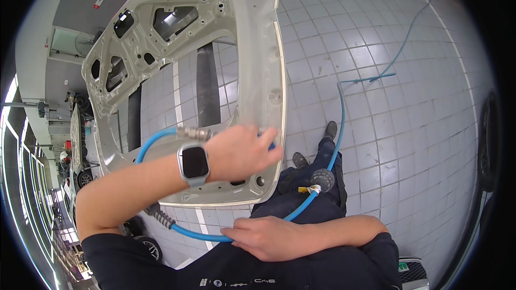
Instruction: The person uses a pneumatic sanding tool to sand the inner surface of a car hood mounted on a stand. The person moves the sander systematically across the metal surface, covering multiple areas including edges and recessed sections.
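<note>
My left hand (244,151), with a dark smartwatch (194,163) on the wrist, is closed around the end of a blue air hose (156,140) just past its metal coupling (194,133). It rests against the lower frame of a bare grey metal car door panel (258,48). My right hand (264,237) lies against my dark shirt and grips another stretch of the same blue hose (301,208). That stretch runs up to a black round fitting with a yellow connector (321,180) near my waist. What the left fingers cover is hidden.
The door panel stands upright in front of me with several cut-outs and an open window frame. More blue hose (376,78) trails over the grey tiled floor to the right. My shoes (330,129) show below. Cars and equipment line the left rim; a dark tyre (488,145) sits far right.
</note>
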